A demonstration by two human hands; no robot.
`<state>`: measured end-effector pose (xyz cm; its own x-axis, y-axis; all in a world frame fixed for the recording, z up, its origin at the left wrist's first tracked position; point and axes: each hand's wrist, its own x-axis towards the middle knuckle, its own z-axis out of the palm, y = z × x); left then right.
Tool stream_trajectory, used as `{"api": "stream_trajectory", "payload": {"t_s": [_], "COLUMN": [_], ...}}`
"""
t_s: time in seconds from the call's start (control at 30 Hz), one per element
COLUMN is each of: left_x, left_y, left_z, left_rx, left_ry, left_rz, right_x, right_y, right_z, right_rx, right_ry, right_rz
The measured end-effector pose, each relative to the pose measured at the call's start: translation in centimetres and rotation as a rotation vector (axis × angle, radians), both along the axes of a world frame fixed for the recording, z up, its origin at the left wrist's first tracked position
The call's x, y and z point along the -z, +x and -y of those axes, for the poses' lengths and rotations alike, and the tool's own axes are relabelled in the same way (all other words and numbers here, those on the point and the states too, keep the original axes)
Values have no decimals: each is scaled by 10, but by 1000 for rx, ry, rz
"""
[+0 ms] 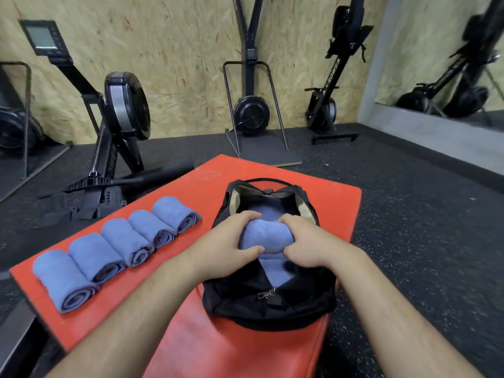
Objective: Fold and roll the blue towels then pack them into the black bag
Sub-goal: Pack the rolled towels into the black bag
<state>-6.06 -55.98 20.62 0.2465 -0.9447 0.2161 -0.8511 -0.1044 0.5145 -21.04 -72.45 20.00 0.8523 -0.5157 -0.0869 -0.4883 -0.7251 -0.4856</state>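
Both hands are clamped on one rolled blue towel (266, 237) held right over the open mouth of the black bag (270, 309). The left hand (231, 241) wraps the roll's left end with fingers curled over the top and thumb on the near side, and the right hand (308, 241) grips the right end the same way, so the cloth bulges between them. Inside the bag, packed towel fabric (275, 271) of the same blue shows both nearer and farther than the held roll. The bag lies unzipped on the right half of a red mat (207, 347), its metal zipper pulls (268, 293) resting at the near end of the opening. On the left half of the mat a row of five rolled towels (125, 241) lies side by side, each touching the next, running diagonally from near left to far right with the spiral ends turned toward the bag. Beyond the mat, on the dark speckled floor (409, 241), a rowing machine (120, 110) stands at the far left, an upright flywheel trainer (251, 113) stands against the chipboard wall (177, 50), and a rower stood on end (321, 105) is to its right, near a mirror (450, 64) on the right wall
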Motion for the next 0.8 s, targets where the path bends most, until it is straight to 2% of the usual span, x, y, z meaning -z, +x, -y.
{"api": "stream_trajectory", "payload": {"t_s": [0.17, 0.33, 0.43, 0.5, 0.63, 0.8], "left_x": [-5, -4, 5, 14, 24, 36], "left_y": [-14, 10, 22, 30, 48, 70], "left_z": [31, 81, 102, 113, 128, 137], "left_rx": [-14, -135, -172, -212, -250, -188], "left_ry": [114, 312, 362, 342, 179, 203], "left_rz": [166, 381, 481, 568, 632, 612], "right_x": [1, 6, 15, 20, 30, 50], "right_y": [3, 20, 34, 41, 55, 67], "right_z": [20, 26, 34, 41, 58, 71], "right_rx": [106, 174, 202, 218, 233, 257], "right_ry": [-1, -213, -333, -328, -292, -376], "right_rz": [-28, 17, 10, 57, 260, 144]}}
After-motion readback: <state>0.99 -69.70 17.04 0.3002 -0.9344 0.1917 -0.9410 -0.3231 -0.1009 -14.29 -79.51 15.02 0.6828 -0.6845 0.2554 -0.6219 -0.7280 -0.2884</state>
